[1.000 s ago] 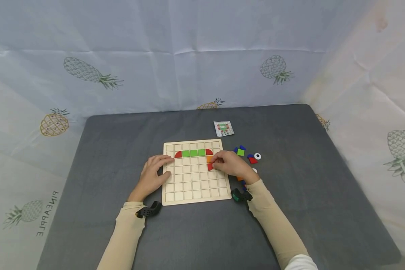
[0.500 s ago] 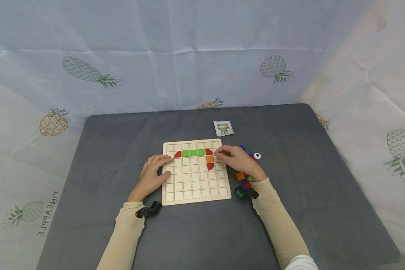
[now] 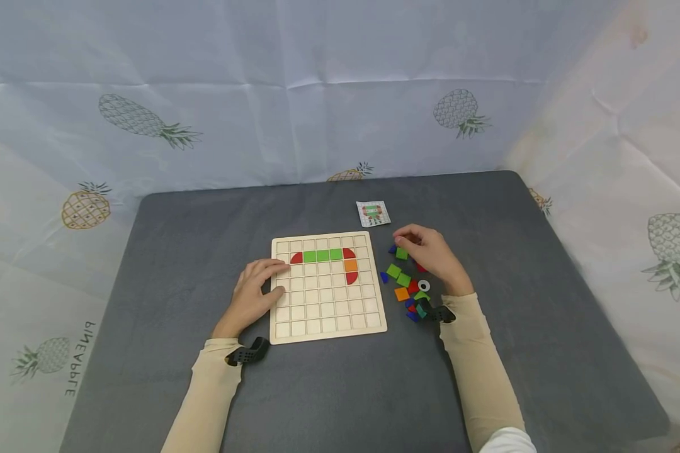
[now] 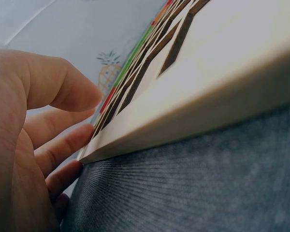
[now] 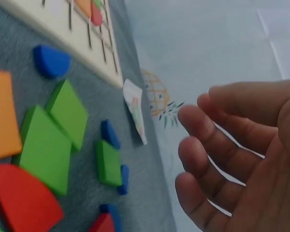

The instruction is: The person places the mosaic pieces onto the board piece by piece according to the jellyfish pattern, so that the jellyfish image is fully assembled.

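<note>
A wooden grid board [image 3: 328, 311] lies on the table, with my left hand [image 3: 252, 292] resting at its left edge, fingertips on the rim and fingers loosely bent. Set into its upper rows are a line of green squares [image 3: 323, 255], a red quarter-circle [image 3: 297, 258] at the left end, and an orange square [image 3: 351, 265] between two red quarter-circles at the right. My right hand [image 3: 433, 251] hovers over the loose pieces right of the board, near a green square [image 3: 402, 253]. In the right wrist view its fingers [image 5: 193, 152] are relaxed, with nothing seen between them.
Loose pieces lie right of the board: green squares [image 3: 403, 280], an orange square [image 3: 402, 294], a white ring [image 3: 424, 285], and blue and red shapes, some beneath the right wrist. A small printed pattern card [image 3: 373, 214] lies behind the board. A pineapple-print cloth hangs behind the table [image 3: 317, 390].
My right hand has left the red quarter-circle on the board's right side and moved right and away over the loose pieces. My left hand has stayed at the board's edge.
</note>
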A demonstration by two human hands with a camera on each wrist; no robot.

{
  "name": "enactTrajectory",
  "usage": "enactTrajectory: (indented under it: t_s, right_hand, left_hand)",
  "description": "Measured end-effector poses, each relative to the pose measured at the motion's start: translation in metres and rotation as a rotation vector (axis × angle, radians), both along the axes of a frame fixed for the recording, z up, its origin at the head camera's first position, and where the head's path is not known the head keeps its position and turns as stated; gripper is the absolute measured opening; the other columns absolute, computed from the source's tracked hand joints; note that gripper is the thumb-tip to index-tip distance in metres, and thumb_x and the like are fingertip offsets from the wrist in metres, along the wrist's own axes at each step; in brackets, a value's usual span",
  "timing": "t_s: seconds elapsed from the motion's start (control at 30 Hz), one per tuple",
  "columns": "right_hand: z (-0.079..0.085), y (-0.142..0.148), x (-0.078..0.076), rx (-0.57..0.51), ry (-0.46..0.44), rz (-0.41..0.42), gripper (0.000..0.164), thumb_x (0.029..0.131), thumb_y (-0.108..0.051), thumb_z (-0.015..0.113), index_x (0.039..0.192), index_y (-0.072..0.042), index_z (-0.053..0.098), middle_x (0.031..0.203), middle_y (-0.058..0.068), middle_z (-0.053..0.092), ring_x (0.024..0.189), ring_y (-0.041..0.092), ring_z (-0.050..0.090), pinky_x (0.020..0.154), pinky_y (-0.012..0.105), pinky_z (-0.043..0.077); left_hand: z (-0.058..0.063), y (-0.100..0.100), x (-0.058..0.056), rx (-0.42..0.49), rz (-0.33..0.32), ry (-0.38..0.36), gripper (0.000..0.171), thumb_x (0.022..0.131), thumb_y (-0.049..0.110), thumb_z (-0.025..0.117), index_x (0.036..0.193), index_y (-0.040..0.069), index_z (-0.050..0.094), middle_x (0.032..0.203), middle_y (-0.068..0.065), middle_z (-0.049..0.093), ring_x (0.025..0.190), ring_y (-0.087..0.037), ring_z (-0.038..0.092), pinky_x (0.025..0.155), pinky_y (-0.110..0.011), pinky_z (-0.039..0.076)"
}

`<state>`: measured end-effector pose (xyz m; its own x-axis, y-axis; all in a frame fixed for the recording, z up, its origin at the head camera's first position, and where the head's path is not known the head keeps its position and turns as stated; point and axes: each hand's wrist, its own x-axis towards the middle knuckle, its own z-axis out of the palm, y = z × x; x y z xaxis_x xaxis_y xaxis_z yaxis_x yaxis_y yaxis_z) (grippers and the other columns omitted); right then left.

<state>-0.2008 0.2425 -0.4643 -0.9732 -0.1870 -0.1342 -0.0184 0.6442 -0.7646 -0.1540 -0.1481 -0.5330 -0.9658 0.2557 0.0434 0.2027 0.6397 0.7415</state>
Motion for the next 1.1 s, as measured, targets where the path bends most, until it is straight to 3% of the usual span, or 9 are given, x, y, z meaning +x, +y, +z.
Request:
enactTrajectory:
  t_s: [0.2, 0.37, 0.73, 0.97, 1.1]
  right_hand:
    - [-0.009, 0.006, -0.003, 0.055, -0.028, -0.047, 0.032, 0.105, -0.025, 0.055, 0.127, -0.004, 0.066, 0.122, 0.017, 0.068, 0.104, 0.032, 0.062, 0.088, 0.046, 0.052]
    - [-0.013, 0.012, -0.005, 0.115, -0.066, -0.072, 0.034, 0.105, -0.025, 0.053, 0.129, -0.004, 0.064, 0.13, 0.019, 0.065, 0.118, 0.037, 0.06, 0.102, 0.055, 0.049]
    - [-0.016, 0.036, -0.007, 0.301, -0.07, 0.0, 0.036, 0.102, -0.015, 0.055, 0.133, 0.003, 0.061, 0.128, 0.025, 0.061, 0.112, 0.038, 0.059, 0.098, 0.055, 0.05]
    - [-0.007, 0.047, 0.002, 0.312, -0.144, 0.085, 0.039, 0.097, -0.003, 0.05, 0.133, 0.008, 0.058, 0.131, 0.029, 0.053, 0.117, 0.041, 0.054, 0.104, 0.059, 0.045]
    - [-0.005, 0.053, 0.003, 0.334, -0.164, 0.102, 0.039, 0.096, -0.005, 0.056, 0.133, 0.008, 0.058, 0.129, 0.029, 0.055, 0.114, 0.041, 0.056, 0.102, 0.058, 0.047]
  left_hand:
    - [0.002, 0.0, 0.001, 0.005, -0.001, -0.002, 0.045, 0.092, 0.015, 0.067, 0.137, 0.017, 0.064, 0.145, -0.004, 0.054, 0.142, -0.029, 0.035, 0.113, -0.06, 0.025]
    - [0.001, 0.0, 0.0, 0.002, 0.0, -0.001, 0.045, 0.092, 0.015, 0.067, 0.137, 0.018, 0.064, 0.145, -0.004, 0.054, 0.141, -0.028, 0.035, 0.112, -0.06, 0.025]
    - [0.003, 0.0, 0.0, 0.005, 0.0, -0.012, 0.045, 0.092, 0.015, 0.067, 0.137, 0.018, 0.064, 0.146, -0.004, 0.053, 0.142, -0.029, 0.035, 0.112, -0.061, 0.026]
    - [0.001, 0.0, 0.0, 0.007, -0.006, 0.004, 0.045, 0.092, 0.014, 0.067, 0.137, 0.017, 0.064, 0.145, -0.005, 0.054, 0.141, -0.029, 0.036, 0.112, -0.058, 0.026]
    - [0.002, 0.0, 0.0, 0.006, -0.005, 0.004, 0.045, 0.092, 0.014, 0.067, 0.136, 0.017, 0.064, 0.145, -0.005, 0.054, 0.141, -0.029, 0.036, 0.112, -0.058, 0.026]
